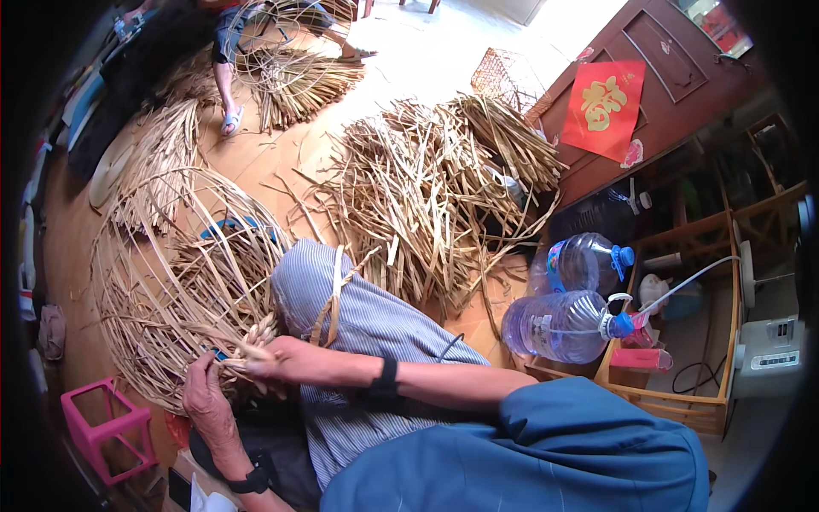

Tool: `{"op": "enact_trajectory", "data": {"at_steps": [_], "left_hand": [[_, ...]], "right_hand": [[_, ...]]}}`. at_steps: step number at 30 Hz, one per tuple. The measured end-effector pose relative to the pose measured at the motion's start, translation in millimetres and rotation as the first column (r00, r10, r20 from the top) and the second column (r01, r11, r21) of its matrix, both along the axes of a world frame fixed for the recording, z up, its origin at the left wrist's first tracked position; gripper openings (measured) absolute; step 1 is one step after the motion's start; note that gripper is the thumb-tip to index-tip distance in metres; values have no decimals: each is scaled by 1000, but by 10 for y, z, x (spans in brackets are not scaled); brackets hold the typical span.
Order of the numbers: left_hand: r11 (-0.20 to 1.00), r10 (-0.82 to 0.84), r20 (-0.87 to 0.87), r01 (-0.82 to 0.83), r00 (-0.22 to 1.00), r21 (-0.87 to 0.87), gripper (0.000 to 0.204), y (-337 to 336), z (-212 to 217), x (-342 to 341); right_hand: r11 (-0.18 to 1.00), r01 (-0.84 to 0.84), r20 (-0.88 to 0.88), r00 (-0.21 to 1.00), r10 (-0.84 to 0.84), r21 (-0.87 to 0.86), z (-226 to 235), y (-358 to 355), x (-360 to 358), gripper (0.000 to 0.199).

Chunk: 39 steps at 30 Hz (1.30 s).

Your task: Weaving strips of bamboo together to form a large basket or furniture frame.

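A half-woven piece of dried straw [141,307] lies against my left knee, its long strands arching out in wide loops. My left hand [209,408] is closed at the near edge of the weave, thumb and fingers pinching the straw beside a small blue bit. Just to its right, my right hand [294,360] is closed around a pale straw strand [226,338]; the fingertips are slightly blurred. Thick, knotted straw ends bunch up under both hands. One folded strand [333,307] hangs over my striped trouser leg.
Large heaps of loose straw [401,200] cover the floor ahead. Two big plastic water bottles [559,328] are at right by a wooden shelf [665,398]. A pink stool [72,427] stands at left. Another person's leg [224,85] shows at the far left, beside more straw.
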<state>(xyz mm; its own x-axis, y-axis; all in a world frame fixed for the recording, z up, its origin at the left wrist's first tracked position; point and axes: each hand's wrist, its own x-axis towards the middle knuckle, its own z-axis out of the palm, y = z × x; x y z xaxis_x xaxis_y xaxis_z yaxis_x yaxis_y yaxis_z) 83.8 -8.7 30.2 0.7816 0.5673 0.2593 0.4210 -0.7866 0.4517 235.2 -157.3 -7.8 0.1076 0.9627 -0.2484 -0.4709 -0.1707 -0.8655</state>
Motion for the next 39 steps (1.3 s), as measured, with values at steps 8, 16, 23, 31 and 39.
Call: {"op": "enact_trajectory", "data": {"at_steps": [8,16,23,31,39], "left_hand": [[985,39,58,-28,998,-169,16,28,-63,-33],[995,67,32,-64,997,-75,16,24,-92,-57],[985,103,9,-100,995,-139,14,24,-75,-10],[993,35,37,-30,999,-113,15,64,-58,-22],[967,87,18,-80,996,-241,14,42,120,48]], "right_hand": [[969,241,-462,866,-193,47,58,-361,-146,36],[991,-85,-244,964,109,107,134,-520,-52,36],[978,167,-504,860,-81,128,158,-867,390,34],[844,508,-454,801,-390,172,58,-1187,938,30],[830,493,259,864,-432,-262,229,-1372,1107,52]]}}
